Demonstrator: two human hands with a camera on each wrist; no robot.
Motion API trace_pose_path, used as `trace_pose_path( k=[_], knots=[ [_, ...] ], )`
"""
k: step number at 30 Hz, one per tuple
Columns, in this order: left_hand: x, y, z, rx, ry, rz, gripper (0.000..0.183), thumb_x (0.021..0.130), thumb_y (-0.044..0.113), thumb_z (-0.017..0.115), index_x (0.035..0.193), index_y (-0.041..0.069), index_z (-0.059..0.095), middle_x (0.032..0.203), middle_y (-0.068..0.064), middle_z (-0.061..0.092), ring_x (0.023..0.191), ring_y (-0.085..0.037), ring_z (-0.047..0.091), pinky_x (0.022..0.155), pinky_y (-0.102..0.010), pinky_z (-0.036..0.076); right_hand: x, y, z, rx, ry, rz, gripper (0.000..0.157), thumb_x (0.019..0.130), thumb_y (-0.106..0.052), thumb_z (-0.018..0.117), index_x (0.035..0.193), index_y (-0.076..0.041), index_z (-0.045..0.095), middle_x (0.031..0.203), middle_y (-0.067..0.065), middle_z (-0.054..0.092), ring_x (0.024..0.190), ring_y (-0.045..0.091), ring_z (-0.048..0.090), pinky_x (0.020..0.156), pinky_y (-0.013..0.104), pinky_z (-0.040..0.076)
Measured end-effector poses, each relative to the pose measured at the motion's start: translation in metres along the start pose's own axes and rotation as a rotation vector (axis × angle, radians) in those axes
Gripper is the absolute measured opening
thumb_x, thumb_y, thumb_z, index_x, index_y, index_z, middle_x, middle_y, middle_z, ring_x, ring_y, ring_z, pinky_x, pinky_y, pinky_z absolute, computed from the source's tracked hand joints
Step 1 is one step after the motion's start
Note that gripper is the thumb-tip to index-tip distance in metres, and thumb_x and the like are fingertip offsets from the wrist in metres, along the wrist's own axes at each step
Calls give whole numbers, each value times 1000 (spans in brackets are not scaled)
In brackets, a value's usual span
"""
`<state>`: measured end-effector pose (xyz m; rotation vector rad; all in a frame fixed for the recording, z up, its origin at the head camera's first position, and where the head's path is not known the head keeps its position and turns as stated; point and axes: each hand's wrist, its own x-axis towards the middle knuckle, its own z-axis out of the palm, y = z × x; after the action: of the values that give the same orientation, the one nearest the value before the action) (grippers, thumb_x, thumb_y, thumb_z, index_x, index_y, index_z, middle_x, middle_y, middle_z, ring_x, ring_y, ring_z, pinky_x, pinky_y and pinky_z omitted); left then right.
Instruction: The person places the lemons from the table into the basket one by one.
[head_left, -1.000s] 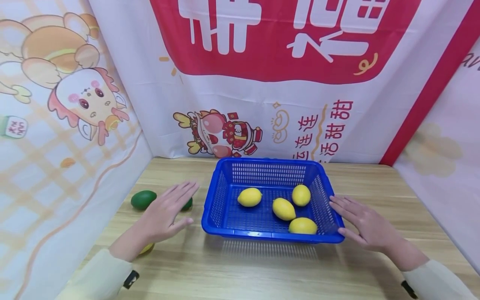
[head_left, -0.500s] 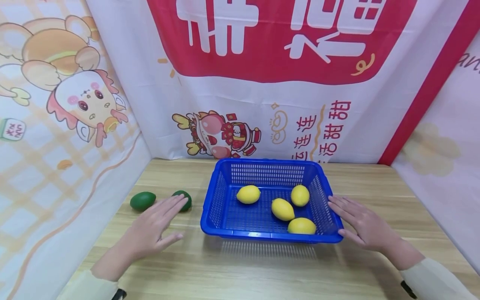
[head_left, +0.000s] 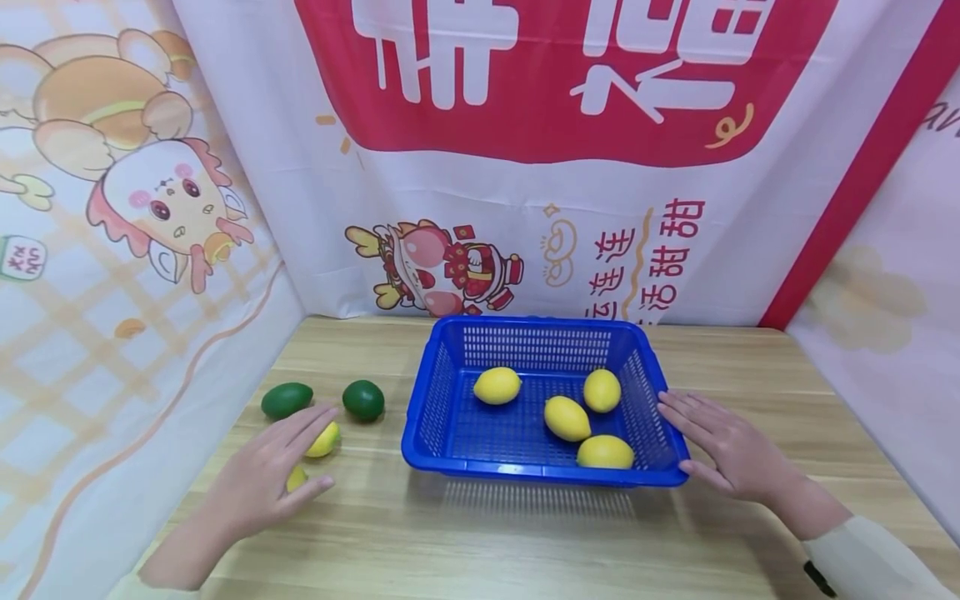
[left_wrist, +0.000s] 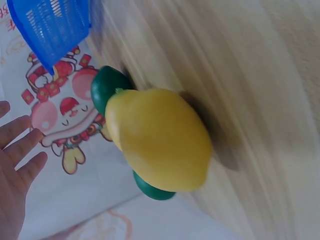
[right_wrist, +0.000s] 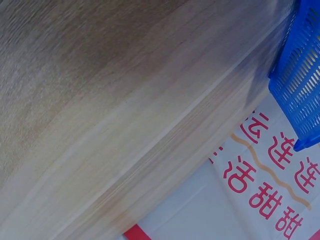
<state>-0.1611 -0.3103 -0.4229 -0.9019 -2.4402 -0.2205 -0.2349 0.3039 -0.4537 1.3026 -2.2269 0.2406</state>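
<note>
My left hand [head_left: 258, 475] hovers palm down, fingers extended, over two yellow lemons at the table's left; it partly covers both in the head view. One lemon [head_left: 324, 441] shows past the fingertips, the other lemon [head_left: 297, 477] between thumb and fingers. In the left wrist view the nearer lemon [left_wrist: 167, 140] looms large beside the spread fingers [left_wrist: 22, 145]. Straight fingers of my right hand [head_left: 738, 450] touch the right rim of a blue plastic basket [head_left: 487, 468]. Inside the basket lie several lemons, among them one at the left [head_left: 497, 386] and one at the front [head_left: 605, 452].
Two dark green fruits lie at the left, one oval [head_left: 287, 401] and one rounder [head_left: 363, 400]. The wooden table [head_left: 465, 542] ends at a printed cloth [head_left: 322, 250] behind, with cloth walls on both sides. The basket's slotted side [right_wrist: 302, 85] shows in the right wrist view.
My left hand has moved left and toward me, away from the green fruits and over the two lemons. The right hand stays at the basket rim.
</note>
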Motion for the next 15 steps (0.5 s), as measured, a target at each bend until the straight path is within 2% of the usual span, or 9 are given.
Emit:
trace_pose_path(
  k=[6, 9, 13, 14, 15],
  knots=[
    [-12, -4, -3, 15, 4, -42, 75, 87, 52, 64, 139, 0, 50, 139, -17, 52, 123, -34, 51, 113, -20, 18, -1, 0, -1, 1, -3, 12, 68, 101, -52, 36, 130, 7, 57, 137, 21, 53, 133, 28, 43, 117, 28, 17],
    [-17, -7, -5, 14, 11, -59, 76, 85, 51, 68, 139, 1, 51, 136, -18, 54, 119, -36, 53, 112, -18, 17, -1, -1, -2, 2, -26, 34, 69, 101, -53, 36, 131, 6, 56, 138, 20, 52, 134, 27, 42, 117, 27, 16],
    [-24, -11, -6, 9, 8, -85, 76, 84, 53, 68, 137, 1, 53, 133, -19, 55, 116, -39, 54, 112, -14, 10, -1, -1, -2, 11, -38, 41, 69, 100, -53, 37, 132, 6, 56, 139, 20, 52, 134, 28, 42, 117, 28, 16],
    [-26, -12, -6, 15, 5, -93, 76, 84, 53, 68, 137, 1, 53, 133, -19, 56, 116, -39, 54, 112, -14, 10, -1, 0, -2, 12, -39, 42, 69, 100, -53, 37, 132, 5, 56, 139, 20, 51, 135, 27, 41, 117, 28, 16],
    [-28, -12, -6, 21, 0, -103, 75, 84, 53, 68, 136, 1, 54, 132, -19, 56, 115, -39, 55, 113, -18, 15, -2, 0, -2, 12, -41, 43, 70, 100, -54, 37, 132, 5, 56, 139, 20, 51, 135, 27, 40, 117, 28, 16]
  ],
)
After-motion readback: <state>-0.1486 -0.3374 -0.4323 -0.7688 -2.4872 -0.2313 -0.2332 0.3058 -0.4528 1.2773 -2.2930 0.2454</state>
